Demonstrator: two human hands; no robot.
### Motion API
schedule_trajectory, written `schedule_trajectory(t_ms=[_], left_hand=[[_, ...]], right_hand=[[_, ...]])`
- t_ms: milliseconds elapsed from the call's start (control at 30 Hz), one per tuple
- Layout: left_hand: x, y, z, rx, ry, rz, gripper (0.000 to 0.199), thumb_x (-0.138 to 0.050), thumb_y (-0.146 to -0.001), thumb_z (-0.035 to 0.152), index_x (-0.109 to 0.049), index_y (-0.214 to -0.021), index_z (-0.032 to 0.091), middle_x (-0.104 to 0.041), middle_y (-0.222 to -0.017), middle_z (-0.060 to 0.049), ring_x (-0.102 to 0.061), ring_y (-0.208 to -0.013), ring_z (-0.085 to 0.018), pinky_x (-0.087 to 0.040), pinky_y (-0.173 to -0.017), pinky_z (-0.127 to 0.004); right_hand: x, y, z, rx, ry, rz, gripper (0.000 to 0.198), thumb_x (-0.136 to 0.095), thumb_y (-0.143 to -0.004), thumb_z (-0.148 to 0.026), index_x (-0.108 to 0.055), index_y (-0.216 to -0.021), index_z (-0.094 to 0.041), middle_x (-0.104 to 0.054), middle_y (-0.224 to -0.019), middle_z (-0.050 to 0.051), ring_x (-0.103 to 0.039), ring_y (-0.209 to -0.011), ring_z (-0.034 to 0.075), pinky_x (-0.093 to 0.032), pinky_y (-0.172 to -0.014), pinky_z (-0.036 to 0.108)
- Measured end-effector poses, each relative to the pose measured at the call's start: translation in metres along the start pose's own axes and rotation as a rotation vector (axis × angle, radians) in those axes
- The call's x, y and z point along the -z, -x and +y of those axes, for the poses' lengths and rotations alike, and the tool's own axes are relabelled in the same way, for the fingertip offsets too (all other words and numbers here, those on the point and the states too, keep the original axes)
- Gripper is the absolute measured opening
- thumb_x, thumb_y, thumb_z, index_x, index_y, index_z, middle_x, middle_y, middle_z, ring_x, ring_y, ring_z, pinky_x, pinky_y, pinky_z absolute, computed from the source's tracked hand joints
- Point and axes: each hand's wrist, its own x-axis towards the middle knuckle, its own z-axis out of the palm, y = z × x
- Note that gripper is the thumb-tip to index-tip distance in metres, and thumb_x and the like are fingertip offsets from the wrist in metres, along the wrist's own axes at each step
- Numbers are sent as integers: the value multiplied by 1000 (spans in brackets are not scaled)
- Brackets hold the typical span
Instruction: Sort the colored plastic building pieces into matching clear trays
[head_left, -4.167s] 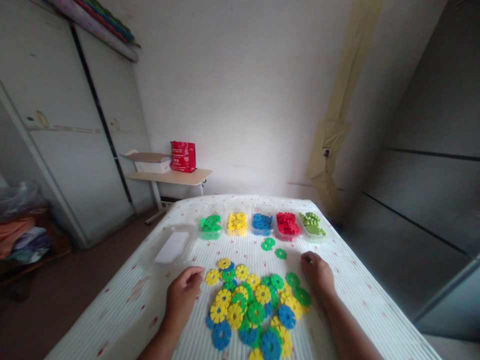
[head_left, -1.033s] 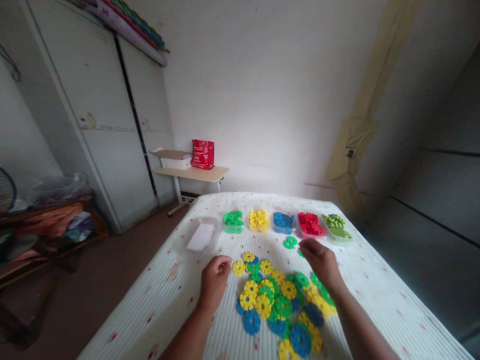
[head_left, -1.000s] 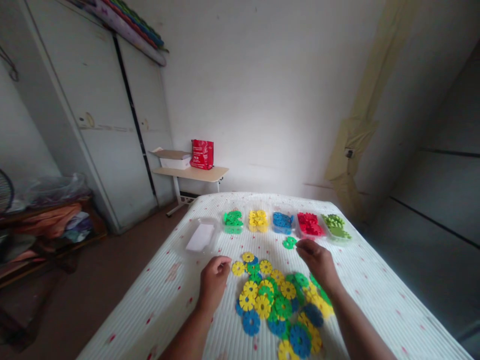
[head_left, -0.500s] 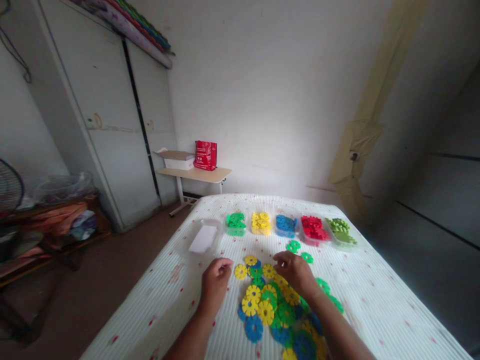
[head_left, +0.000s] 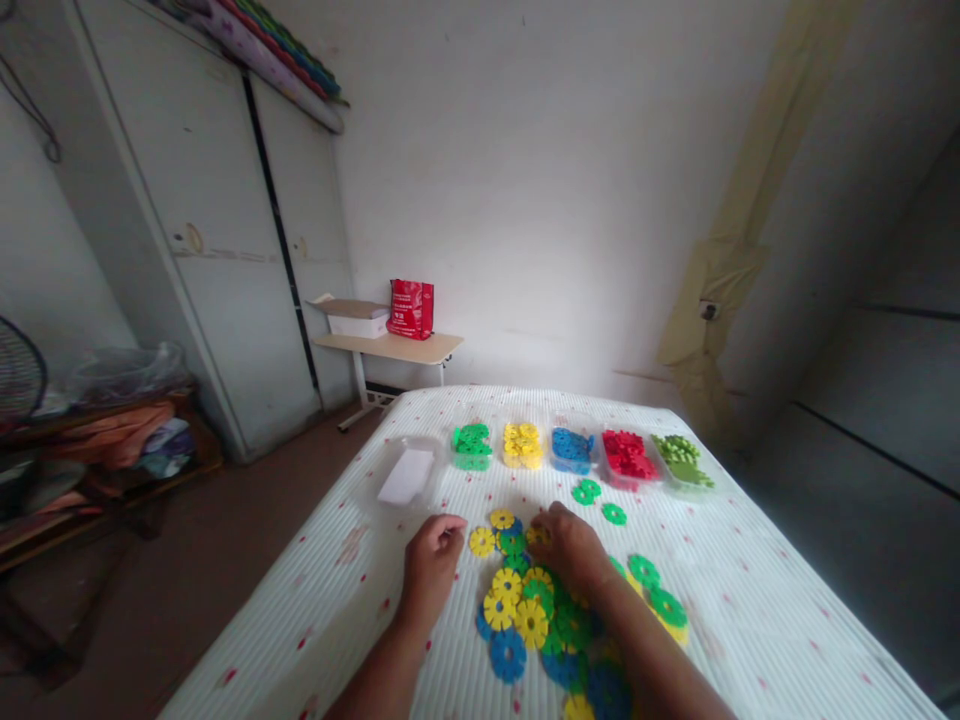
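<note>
A loose pile of notched, flower-shaped plastic discs lies before me, including a yellow disc (head_left: 531, 624), a blue disc (head_left: 508, 656) and a green disc (head_left: 511, 543). My right hand (head_left: 571, 545) reaches over the pile's far side, its fingers bent down onto a yellow disc (head_left: 537, 537) and partly covering it. Left of the pile, my left hand (head_left: 435, 548) rests with curled fingers drawn together; whatever they hold, if anything, is hidden. Beyond my right hand lie green discs (head_left: 586, 491) and a single green disc (head_left: 614, 514). My right forearm hides part of the pile.
Clear tubs line the table's far side: green discs (head_left: 472, 445), yellow discs (head_left: 522, 445), blue discs (head_left: 573, 450), red pieces (head_left: 628, 458) and light green pieces (head_left: 681, 462). A clear tray with a white card (head_left: 407, 477) sits at left. A red bag (head_left: 411, 309) stands on a side table.
My right hand has moved slightly left and down onto a yellow disc at the pile's far side. More green discs show to the right of my forearm. My left hand has stayed put.
</note>
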Motion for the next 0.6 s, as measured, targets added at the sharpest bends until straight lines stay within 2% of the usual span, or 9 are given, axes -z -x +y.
schedule_trajectory(t_ms=[233,467,600], left_hand=[[0,-1,0,-3,-14,-8,18,-53,-65,28,-65,-73,16,-62,-59,0,-58,-57,-14,-45,-51,-22],[0,-1,1,4,-15,-20,18,-53,-66,28,-65,-73,16,-61,-56,1,-57,-54,-14,-44,-49,-22],[0,0,2,16,-7,-23,17,-53,-66,28,-65,-72,17,-59,-54,1,-56,-52,-13,-43,-47,-21]], right_hand=[[8,-2,10,47,-48,-20,33,-32,-90,-22,-64,-93,-16,-67,-95,10,-61,-90,17,-39,-74,22],[4,0,2,-1,85,23,28,-37,-87,-23,-65,-86,-17,-68,-90,10,-63,-81,17,-37,-65,23],[-1,5,2,40,36,27,21,-43,-82,-23,-64,-84,-18,-65,-91,7,-61,-77,14,-36,-63,21]])
